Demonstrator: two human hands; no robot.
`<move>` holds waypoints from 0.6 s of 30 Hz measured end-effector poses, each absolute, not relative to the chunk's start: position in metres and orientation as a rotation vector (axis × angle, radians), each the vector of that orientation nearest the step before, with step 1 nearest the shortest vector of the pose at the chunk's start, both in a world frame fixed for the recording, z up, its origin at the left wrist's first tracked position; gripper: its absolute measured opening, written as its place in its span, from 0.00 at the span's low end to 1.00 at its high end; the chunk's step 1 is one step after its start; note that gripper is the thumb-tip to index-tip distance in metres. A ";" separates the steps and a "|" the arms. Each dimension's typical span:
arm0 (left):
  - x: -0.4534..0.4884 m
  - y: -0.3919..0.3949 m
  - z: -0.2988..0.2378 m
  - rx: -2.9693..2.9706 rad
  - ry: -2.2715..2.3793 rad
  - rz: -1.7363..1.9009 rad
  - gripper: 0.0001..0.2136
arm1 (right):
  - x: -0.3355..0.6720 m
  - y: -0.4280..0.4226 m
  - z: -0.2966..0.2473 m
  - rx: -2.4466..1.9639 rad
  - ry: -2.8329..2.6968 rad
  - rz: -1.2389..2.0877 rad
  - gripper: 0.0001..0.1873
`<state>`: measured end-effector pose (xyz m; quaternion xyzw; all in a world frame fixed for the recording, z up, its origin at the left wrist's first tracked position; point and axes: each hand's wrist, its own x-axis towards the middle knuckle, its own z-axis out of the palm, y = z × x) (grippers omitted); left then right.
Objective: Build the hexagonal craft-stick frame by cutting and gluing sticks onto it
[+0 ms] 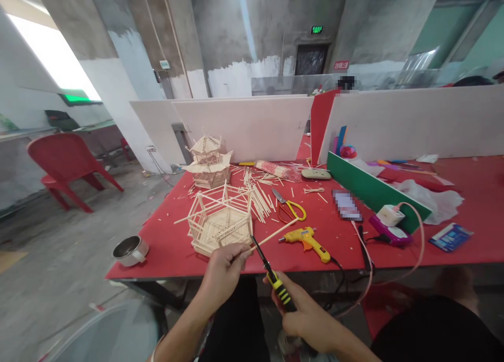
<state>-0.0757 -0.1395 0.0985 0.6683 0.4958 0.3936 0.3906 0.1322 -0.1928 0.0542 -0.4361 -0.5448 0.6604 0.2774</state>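
Observation:
My left hand (226,267), fingers pinched together, holds one end of a thin wooden stick (277,230) that slants up to the right. In my right hand (301,309) is a cutting tool (280,288) with black and yellow grips. Its narrow dark blade lies across the stick close to my left fingertips; whether it touches the wood I cannot tell. Just behind my left hand stands an open, many-sided frame of sticks (220,223). Beyond it is a tiered stick pagoda (208,162). A yellow glue gun (309,242) rests right of the stick.
Scissors (290,204) with yellow and red handles lie among loose sticks (262,199). A metal cup (130,250) sits at the left table edge. Rightward are a phone (346,205), a purple power strip (389,230) with cables, and a green panel (374,191). Another person's dark-clothed leg (437,328) is at lower right.

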 end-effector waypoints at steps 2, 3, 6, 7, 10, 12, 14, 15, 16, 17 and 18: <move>-0.075 -0.140 0.096 1.638 1.210 0.991 0.16 | 0.133 -0.195 0.051 -1.095 -1.290 1.932 0.39; -0.075 -0.141 0.095 1.595 1.188 0.993 0.16 | 0.134 -0.195 0.048 -1.056 -1.218 1.992 0.39; -0.071 -0.141 0.089 1.472 1.154 0.997 0.16 | 0.137 -0.197 0.036 -0.956 -1.094 2.095 0.38; -0.069 -0.141 0.088 1.432 1.142 0.992 0.16 | 0.139 -0.198 0.031 -0.925 -1.078 2.130 0.37; -0.062 -0.142 0.084 1.301 1.073 0.994 0.17 | 0.142 -0.203 0.024 -0.855 -1.108 2.220 0.34; -0.057 -0.143 0.084 1.222 1.049 1.016 0.17 | 0.145 -0.205 0.029 -0.897 -1.208 2.160 0.33; -0.052 -0.143 0.085 1.207 1.088 1.038 0.17 | 0.149 -0.203 0.040 -1.057 -1.392 1.924 0.32; -0.049 -0.142 0.085 1.229 1.135 1.045 0.16 | 0.152 -0.201 0.046 -1.176 -1.506 1.731 0.32; -0.045 -0.140 0.086 1.271 1.195 1.048 0.16 | 0.156 -0.197 0.053 -1.314 -1.612 1.490 0.32; -0.040 -0.135 0.085 1.331 1.264 1.050 0.16 | 0.161 -0.192 0.060 -1.458 -1.693 1.223 0.33; -0.034 -0.128 0.085 1.408 1.336 1.047 0.16 | 0.166 -0.186 0.066 -1.593 -1.740 0.968 0.34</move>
